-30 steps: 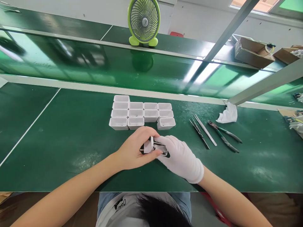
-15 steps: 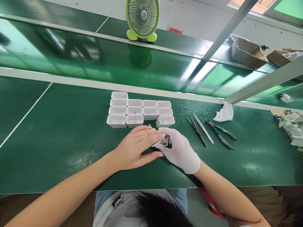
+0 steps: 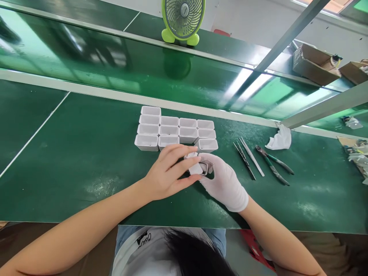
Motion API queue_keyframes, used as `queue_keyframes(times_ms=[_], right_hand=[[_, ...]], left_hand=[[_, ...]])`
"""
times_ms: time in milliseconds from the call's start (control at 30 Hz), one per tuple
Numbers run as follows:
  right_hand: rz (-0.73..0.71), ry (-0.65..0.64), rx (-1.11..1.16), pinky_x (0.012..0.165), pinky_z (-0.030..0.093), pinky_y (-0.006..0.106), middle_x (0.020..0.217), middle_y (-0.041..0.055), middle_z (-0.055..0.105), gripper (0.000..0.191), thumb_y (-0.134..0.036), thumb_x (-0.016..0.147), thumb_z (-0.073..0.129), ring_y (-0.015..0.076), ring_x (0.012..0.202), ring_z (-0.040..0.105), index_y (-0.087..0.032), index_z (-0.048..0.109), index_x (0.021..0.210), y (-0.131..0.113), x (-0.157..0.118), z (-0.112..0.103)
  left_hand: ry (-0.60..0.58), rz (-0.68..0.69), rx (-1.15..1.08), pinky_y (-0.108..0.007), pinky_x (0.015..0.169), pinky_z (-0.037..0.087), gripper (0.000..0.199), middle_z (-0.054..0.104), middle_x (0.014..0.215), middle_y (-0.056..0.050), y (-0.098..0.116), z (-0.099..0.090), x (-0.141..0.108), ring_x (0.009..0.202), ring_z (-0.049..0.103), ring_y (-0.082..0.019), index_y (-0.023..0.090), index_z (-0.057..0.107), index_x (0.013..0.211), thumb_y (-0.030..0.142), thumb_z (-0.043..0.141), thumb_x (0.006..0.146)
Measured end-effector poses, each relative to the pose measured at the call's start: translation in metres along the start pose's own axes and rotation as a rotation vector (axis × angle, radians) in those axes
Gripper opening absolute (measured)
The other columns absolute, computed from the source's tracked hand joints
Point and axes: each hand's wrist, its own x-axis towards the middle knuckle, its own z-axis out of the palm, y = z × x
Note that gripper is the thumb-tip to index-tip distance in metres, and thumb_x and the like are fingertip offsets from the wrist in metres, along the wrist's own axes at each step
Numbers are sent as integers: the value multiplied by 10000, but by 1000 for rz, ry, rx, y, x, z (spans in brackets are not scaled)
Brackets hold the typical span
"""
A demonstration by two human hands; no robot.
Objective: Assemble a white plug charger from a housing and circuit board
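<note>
In front of me, my left hand (image 3: 169, 172), bare, closes its fingers and thumb around a small white plastic piece (image 3: 195, 168). My right hand (image 3: 224, 180), in a white glove, grips a small case with a grey rim (image 3: 205, 168) right beside that piece. Fingers cover much of both, and whether the two are joined I cannot tell. Just beyond the hands, open white plastic boxes (image 3: 146, 142) stand in rows; tiny dark bits lie in some of them. One gap shows in the nearest row, behind my fingers.
Right of the gloved hand lie dark tweezers (image 3: 244, 161), silver tweezers (image 3: 252, 157) and cutting pliers (image 3: 274, 165). A crumpled white glove or cloth (image 3: 280, 138) sits beyond them. The shelf above bears a green fan (image 3: 184, 21) and a cardboard box (image 3: 316, 65). A slanted post (image 3: 330, 105) rises at right.
The white piece between my hands has tilted, so a broad face of it now shows. My left fingers have spread and lifted somewhat. The whole view has shifted a little.
</note>
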Motion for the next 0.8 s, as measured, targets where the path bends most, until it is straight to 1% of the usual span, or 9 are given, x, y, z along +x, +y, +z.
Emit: queue_keyframes(times_ms=[100,167,267,400,533,600,667,733,800], right_hand=[[-18,0,-12,642,590,348,1027,82,717,386,-205,876,620,238,809,704,-222,498,1242,1,-1,1],[-23,-4,-6,641,587,345,1033,85,716,382,-212,881,624,232,801,699,-230,499,1242,2,-2,2],[-28,12,19,645,584,339,1010,75,713,364,-229,890,632,218,777,691,-244,502,1229,3,-3,3],[-49,49,10,631,573,330,946,56,700,335,-199,885,627,200,730,670,-242,501,1192,3,-1,1],[-222,-15,-112,626,561,344,973,73,703,321,-113,879,575,233,806,668,-241,497,1163,7,4,2],[-308,-45,-138,589,551,343,1026,108,693,299,-103,888,545,262,865,676,-229,484,1152,10,5,4],[-336,-53,-103,572,548,340,1057,133,672,267,-123,918,528,270,897,680,-222,477,1160,14,3,5],[-298,-66,-35,612,562,348,1083,124,658,222,-155,950,533,258,928,676,-235,507,1155,19,-2,3],[-190,-99,46,693,579,360,1093,91,652,160,-217,972,566,229,936,664,-236,563,1131,22,-9,0]], left_hand=[[-125,-174,-61,-371,932,592,572,707,1174,-129,-2,-4,3,1075,689,-242,172,549,1291,399,794,826],[-192,-224,-125,-336,906,600,572,725,1146,-103,-3,-5,3,1041,706,-223,182,529,1304,414,774,842],[-210,-199,-195,-329,896,602,572,726,1154,-98,-6,-6,2,1044,710,-219,192,518,1313,404,772,846],[-248,-165,-256,-360,938,591,541,707,1190,-101,-8,-5,2,1109,683,-226,207,504,1319,361,758,867],[-282,-186,-244,-369,916,590,503,697,1174,-92,-8,-5,3,1083,680,-223,210,493,1302,371,732,890],[-253,-197,-253,-377,901,590,556,690,1176,-97,-8,-5,2,1073,679,-231,210,469,1330,419,728,884],[-158,-189,-295,-395,903,585,583,676,1186,-120,-8,-6,1,1082,671,-252,189,463,1346,457,704,887],[-7,-188,-365,-408,901,577,501,658,1183,-141,-8,-8,1,1080,658,-259,160,485,1338,429,617,936],[150,-231,-438,-400,865,567,381,646,1166,-138,-8,-11,2,1043,647,-243,155,521,1307,361,509,987]])
